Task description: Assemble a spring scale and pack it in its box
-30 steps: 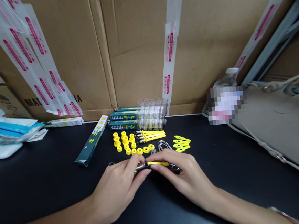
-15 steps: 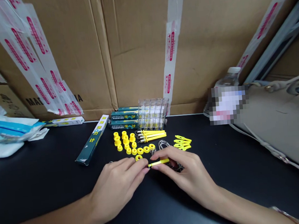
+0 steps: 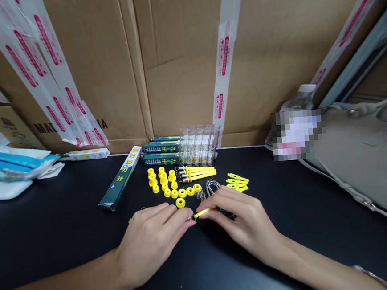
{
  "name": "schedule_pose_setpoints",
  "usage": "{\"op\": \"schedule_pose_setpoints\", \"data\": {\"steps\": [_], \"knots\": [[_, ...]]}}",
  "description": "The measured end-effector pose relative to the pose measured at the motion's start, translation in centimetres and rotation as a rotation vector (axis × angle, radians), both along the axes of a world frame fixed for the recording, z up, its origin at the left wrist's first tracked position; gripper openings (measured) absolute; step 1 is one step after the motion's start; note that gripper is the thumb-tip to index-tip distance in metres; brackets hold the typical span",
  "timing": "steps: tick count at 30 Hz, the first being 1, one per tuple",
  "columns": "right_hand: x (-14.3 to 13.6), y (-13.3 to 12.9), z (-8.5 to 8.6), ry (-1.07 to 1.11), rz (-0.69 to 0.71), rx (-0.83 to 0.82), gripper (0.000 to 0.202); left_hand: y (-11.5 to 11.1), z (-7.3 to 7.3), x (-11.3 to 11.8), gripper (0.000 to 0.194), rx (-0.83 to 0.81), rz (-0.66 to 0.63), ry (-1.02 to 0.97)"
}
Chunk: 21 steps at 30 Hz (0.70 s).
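Observation:
My right hand (image 3: 241, 217) pinches a slim yellow plastic stick (image 3: 203, 212) between thumb and fingers, its left end pointing at my other hand. The fingertips of my left hand (image 3: 157, 239) are closed on a small metallic piece, mostly hidden, right at the tip of that stick; whether the two are joined I cannot tell. Just beyond my hands lie yellow plastic caps and rings (image 3: 182, 193), a few springs (image 3: 200, 195) and a loop of metal wire (image 3: 213, 187). Several yellow rods with metal ends (image 3: 199, 173) lie behind them.
Clear tubes (image 3: 200, 145) stand in front of stacked green boxes (image 3: 163, 159). Flat yellow pieces (image 3: 238, 184) lie right of the wire. A long green box (image 3: 120, 179) is at left, plastic packets (image 3: 17, 165) further left. A bottle (image 3: 296, 132) and grey handbag (image 3: 365, 158) stand right.
My right fingers now cover more of the yellow stick, whose left end has tilted down slightly. A bit of metal shows at my left fingertips. The view has shifted a little.

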State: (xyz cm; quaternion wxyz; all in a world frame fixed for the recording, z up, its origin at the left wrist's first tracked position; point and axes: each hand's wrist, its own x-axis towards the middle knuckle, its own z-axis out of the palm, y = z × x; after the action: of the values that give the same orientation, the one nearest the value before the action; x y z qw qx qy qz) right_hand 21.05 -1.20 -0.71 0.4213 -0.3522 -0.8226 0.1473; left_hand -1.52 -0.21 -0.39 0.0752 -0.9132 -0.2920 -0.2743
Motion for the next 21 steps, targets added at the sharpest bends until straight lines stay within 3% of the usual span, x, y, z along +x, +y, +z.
{"op": "schedule_pose_setpoints", "data": {"steps": [12,17,21], "knots": [[-0.49,-0.39,0.33,-0.01,-0.081,-0.119,0.012,-0.13,0.25,-0.06,0.024,0.147,-0.013,0.025],[-0.7,-0.34,0.43,0.005,-0.07,-0.161,0.011,-0.1,0.1,0.14,0.024,0.12,-0.002,0.019],[-0.43,0.07,0.32,0.012,-0.034,-0.102,0.009,-0.25,0.15,0.49,0.027,0.05,0.027,-0.017]]}}
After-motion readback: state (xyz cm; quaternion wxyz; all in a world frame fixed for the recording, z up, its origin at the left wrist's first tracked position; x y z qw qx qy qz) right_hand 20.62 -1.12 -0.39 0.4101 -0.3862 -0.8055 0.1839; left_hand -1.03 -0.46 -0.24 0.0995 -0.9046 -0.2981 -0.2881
